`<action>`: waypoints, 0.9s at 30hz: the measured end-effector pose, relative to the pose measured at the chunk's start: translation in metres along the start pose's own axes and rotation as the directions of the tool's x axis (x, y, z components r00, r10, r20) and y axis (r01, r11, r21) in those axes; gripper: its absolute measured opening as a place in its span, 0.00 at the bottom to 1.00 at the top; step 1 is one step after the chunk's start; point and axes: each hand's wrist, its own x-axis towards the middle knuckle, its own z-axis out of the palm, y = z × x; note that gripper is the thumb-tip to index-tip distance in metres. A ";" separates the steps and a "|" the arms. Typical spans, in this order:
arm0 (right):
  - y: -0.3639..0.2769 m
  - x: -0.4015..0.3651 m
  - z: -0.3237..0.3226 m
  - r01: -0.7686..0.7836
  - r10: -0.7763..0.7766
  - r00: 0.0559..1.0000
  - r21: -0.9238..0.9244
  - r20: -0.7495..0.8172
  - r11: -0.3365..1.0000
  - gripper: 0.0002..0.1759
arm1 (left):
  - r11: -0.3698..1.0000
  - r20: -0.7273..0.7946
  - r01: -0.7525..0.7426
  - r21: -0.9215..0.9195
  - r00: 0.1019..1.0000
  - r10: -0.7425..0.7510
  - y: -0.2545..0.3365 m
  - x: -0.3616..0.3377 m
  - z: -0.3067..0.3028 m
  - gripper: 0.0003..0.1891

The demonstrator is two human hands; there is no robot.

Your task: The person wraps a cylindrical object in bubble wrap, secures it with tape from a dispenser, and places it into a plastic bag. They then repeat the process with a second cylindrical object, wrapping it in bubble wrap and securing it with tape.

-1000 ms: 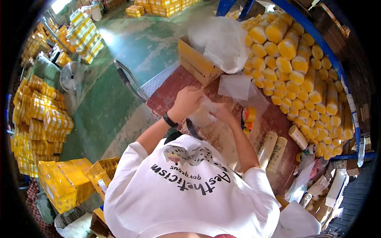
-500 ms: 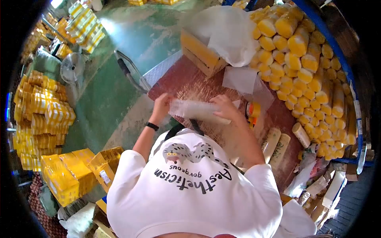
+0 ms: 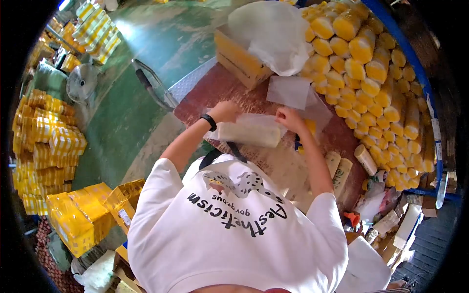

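Note:
On the worn red-brown tabletop (image 3: 195,97), a pale cylindrical roll (image 3: 250,135) lies crosswise in front of my body. Thin clear plastic film (image 3: 256,120) covers its far side and spreads past its left end. My left hand (image 3: 226,112), with a black band at the wrist, is closed at the film's far left part, just above the roll. At the film's right edge my right hand (image 3: 289,119) is closed in a pinch. Behind my right wrist shows a yellow tape roll (image 3: 309,126), partly hidden. Two more pale rolls (image 3: 342,173) lie right of my right forearm.
A cardboard box (image 3: 239,58) and a clear plastic bag (image 3: 271,36) stand at the far edge. White sheets (image 3: 288,92) lie nearby. Yellow-ended rolls (image 3: 361,68) are piled at right. Taped yellow cartons (image 3: 80,215) and a fan (image 3: 81,83) stand at left.
My left hand has moved right and inward from the roll's left end to the film above it. My right hand has come off the roll to the film's right edge.

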 end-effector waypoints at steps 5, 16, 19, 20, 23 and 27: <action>0.016 0.010 0.008 0.050 -0.051 0.999 0.063 0.019 0.997 0.12 | 0.971 -0.110 -0.147 -0.188 0.986 0.127 -0.024 0.014 -0.002 0.11; 0.007 0.004 0.011 0.049 -0.045 0.965 -0.010 0.257 0.999 0.12 | 0.960 -0.204 -0.276 -0.056 0.944 0.259 -0.020 0.009 0.002 0.07; 0.016 -0.007 0.009 0.066 -0.087 0.986 0.148 0.143 0.987 0.11 | 0.959 -0.251 -0.277 -0.057 0.934 0.255 -0.013 -0.018 -0.004 0.06; 0.007 -0.013 0.004 0.064 -0.071 0.992 0.071 0.103 0.995 0.11 | 0.964 -0.250 -0.261 -0.044 0.937 0.242 -0.009 -0.028 -0.005 0.05; -0.013 -0.038 0.005 0.031 -0.032 0.999 -0.030 -0.006 0.999 0.12 | 0.968 -0.297 -0.240 -0.071 0.932 0.209 -0.008 -0.055 0.012 0.12; -0.038 -0.054 0.035 0.227 -0.278 0.947 -0.278 -0.160 0.933 0.18 | 0.970 -0.208 -0.122 -0.210 0.975 0.078 0.011 -0.072 0.016 0.19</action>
